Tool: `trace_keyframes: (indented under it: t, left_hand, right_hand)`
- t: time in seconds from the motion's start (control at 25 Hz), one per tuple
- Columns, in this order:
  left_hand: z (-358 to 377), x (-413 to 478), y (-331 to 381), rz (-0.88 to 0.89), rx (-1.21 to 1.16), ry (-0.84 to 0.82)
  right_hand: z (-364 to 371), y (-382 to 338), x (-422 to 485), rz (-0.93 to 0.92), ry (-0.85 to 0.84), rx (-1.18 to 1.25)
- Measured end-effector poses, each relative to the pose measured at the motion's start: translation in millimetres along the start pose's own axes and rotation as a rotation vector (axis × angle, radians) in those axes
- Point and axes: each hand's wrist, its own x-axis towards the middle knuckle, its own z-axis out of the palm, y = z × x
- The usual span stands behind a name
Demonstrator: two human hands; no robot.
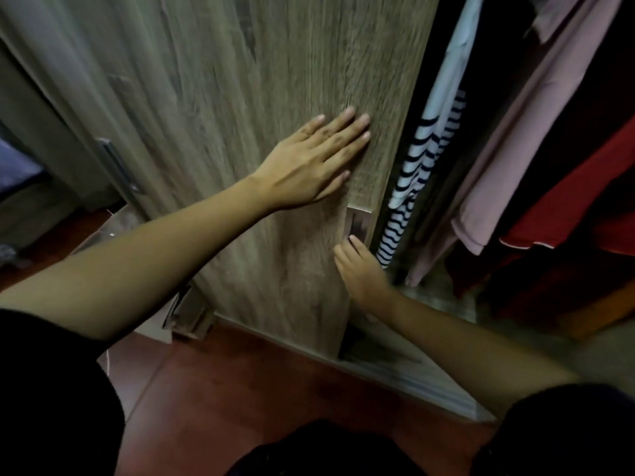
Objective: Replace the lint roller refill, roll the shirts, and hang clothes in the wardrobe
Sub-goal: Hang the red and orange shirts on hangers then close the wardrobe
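Left hand: the left hand (311,163) lies flat against the sliding door (275,97), fingers spread and pressed to the panel, holding nothing.
Right hand: the right hand (359,269) sits below it at the door's edge, fingers curled loosely toward the metal pull (359,225); whether they grip it cannot be told.
Task's thing: the hanging clothes are just right of both hands, inside the open wardrobe — a striped shirt (412,173) nearest the door edge, then a pink garment (515,149) and a red one (567,207) farther right.
Risk: the striped shirt hangs right beside the door's leading edge; if the panel slides right, soft fabric could likely be pinched or dragged along the track (412,376).
Second risk: the right fingers near that edge might get nipped the same way.
Materials: the door is a matte grey wood-grain laminate, flat and rigid; the pull is a small recessed shiny rectangle; the clothes look thin and limp — easily snagged.
Floor: beneath the arms, smooth dark red floor (240,389).
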Motion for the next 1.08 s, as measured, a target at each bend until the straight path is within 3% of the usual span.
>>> trace_keyframes:
  t: [0.12, 0.64, 0.8, 0.88, 1.08]
  left_hand:
    - [4.5, 1.7, -2.2, 0.027, -0.002, 0.062]
    - [9.8, 31.6, 17.9, 0.153, -0.038, 0.076]
    - [10.7, 67.0, 55.0, 0.204, -0.094, 0.143]
    - [10.3, 89.6, 78.9, 0.232, -0.125, 0.174]
    - [2.1, 152.9, 141.9, 0.326, -0.192, 0.248]
  right_hand:
    - [-1.1, 8.4, -6.3, -0.060, -0.058, -0.229]
    - [7.6, 49.5, -30.9, -0.239, -0.086, -0.280]
    - [11.5, 68.0, -77.4, -0.138, -0.224, -0.243]
    - [23.2, 80.9, -106.1, -0.165, -0.205, -0.257]
    - [40.5, 116.7, -179.4, 0.000, -0.378, -0.277]
